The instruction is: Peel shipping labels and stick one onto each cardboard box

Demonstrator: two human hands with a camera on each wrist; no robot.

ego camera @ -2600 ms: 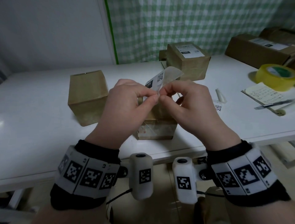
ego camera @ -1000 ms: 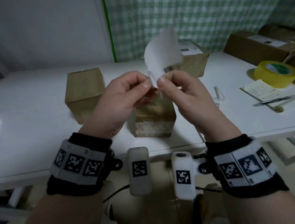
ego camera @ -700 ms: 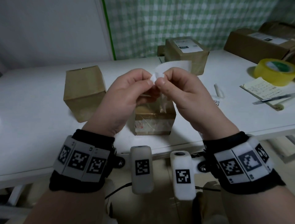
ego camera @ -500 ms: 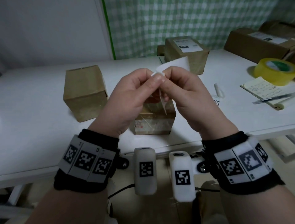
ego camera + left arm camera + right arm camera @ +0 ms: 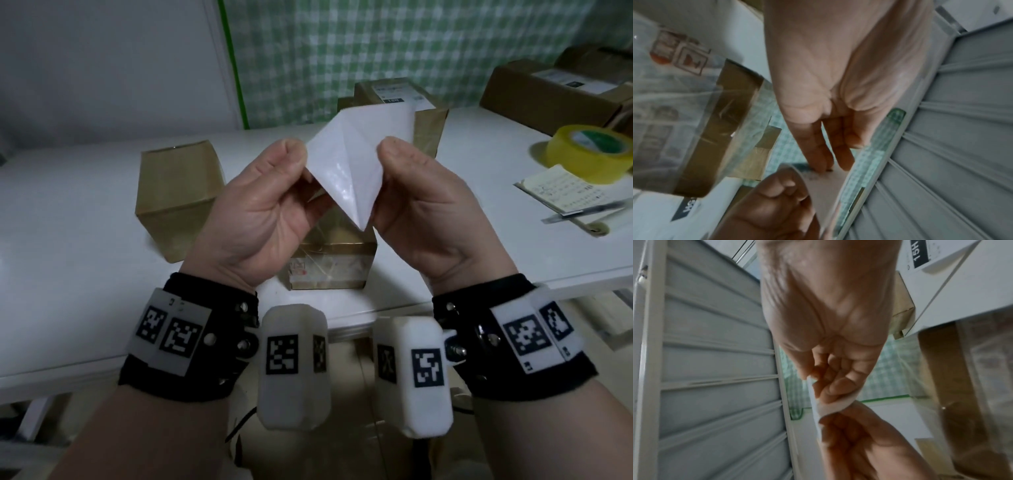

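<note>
While left hand (image 5: 270, 202) and right hand (image 5: 421, 205) each pinched the shipping label (image 5: 352, 161) above the taped box (image 5: 329, 263), peeling looked mid-step; next, separate backing, press onto box.

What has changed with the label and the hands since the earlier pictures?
The left hand and right hand have pulled apart, so the shipping label and its backing are spread open between them. Both hands still pinch it. The cardboard boxes stay in place.

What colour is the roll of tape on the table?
Yellow, with a green inner core; the roll of tape shows best in the head view.
</note>
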